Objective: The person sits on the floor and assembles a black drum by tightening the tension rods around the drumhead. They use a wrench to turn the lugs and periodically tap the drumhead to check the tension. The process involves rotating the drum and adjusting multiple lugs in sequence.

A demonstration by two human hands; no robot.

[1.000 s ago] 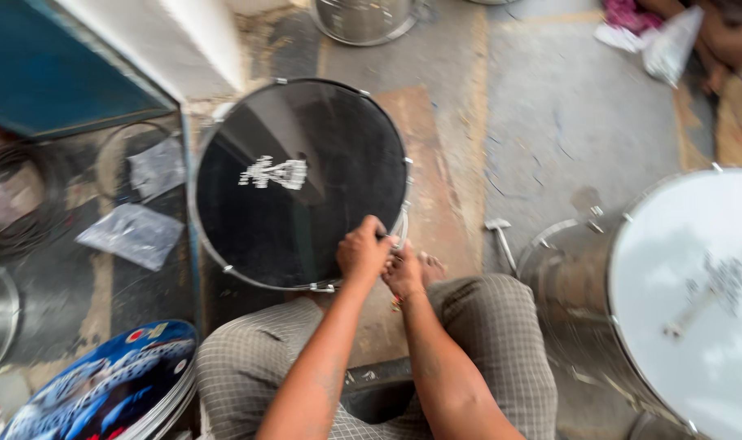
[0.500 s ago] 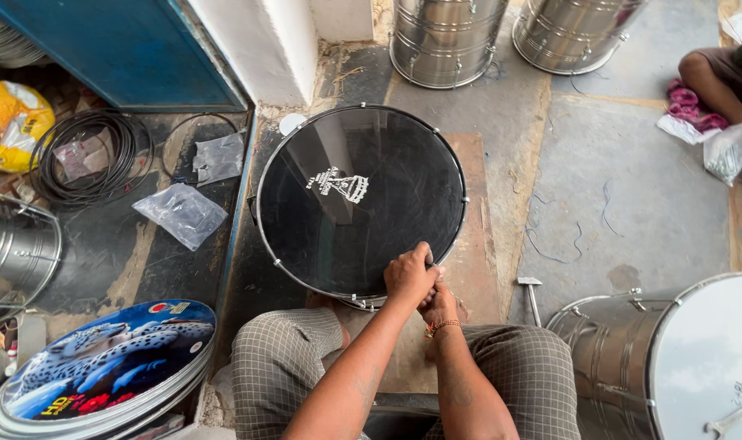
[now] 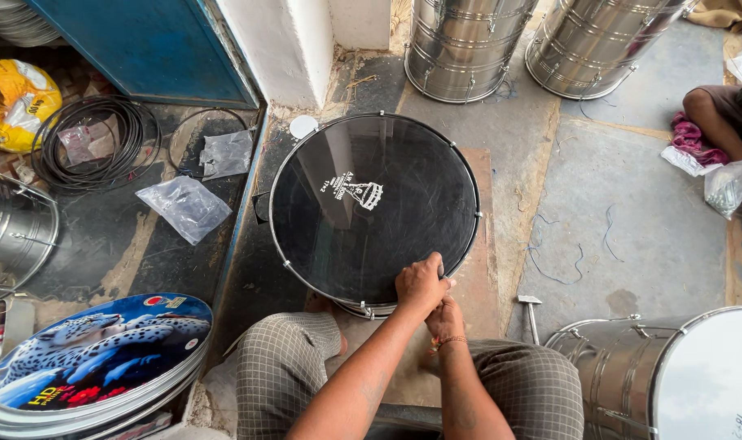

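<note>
Black-skinned round drum with a steel rim sits on the floor before my knees; both hands have stayed at its near edge, left hand clamped on the rim, right hand closed just below.

My right hand sits largely under my left hand; whether its fingers grip anything cannot be told. The near rim of the black-skinned round drum is covered by both hands. The two steel drum shells at top are cut by the frame edge. The white-skinned steel drum runs off at the lower right. Of another person at right, only an arm and knee show. The stack of printed leopard drum skins is cut at the bottom. What the clear plastic bag holds is unreadable.
</note>
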